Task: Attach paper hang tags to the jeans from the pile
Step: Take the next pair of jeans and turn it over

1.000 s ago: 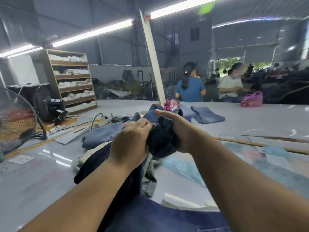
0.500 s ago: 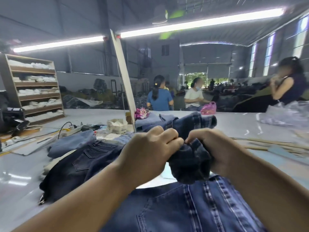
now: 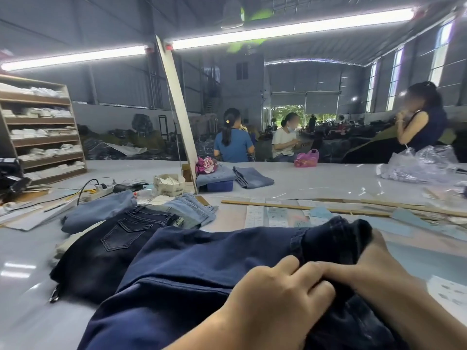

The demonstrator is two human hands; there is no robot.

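A dark navy pair of jeans (image 3: 202, 263) lies spread across the table in front of me. My left hand (image 3: 275, 296) and my right hand (image 3: 371, 276) both grip a bunched fold of its fabric at the lower right, knuckles touching. Further left lies a blackish pair of jeans (image 3: 108, 251) with its back pocket up, and behind it lighter blue jeans (image 3: 98, 210) and a faded pair (image 3: 192, 208). A small open box of paper tags (image 3: 169, 184) stands behind the pile. No tag shows in either hand.
Long wooden sticks (image 3: 328, 208) and paper sheets (image 3: 275, 213) lie to the right. A power strip (image 3: 101, 190) with cables sits at the left, near a shelf unit (image 3: 43, 132). A slanted post (image 3: 179, 117) rises mid-table. Clear plastic bags (image 3: 419, 165) sit far right; people are behind the table.
Both hands have come down from mid-air to the table with the bunched denim, and the navy jeans now lie spread out. My view has swung to the right.
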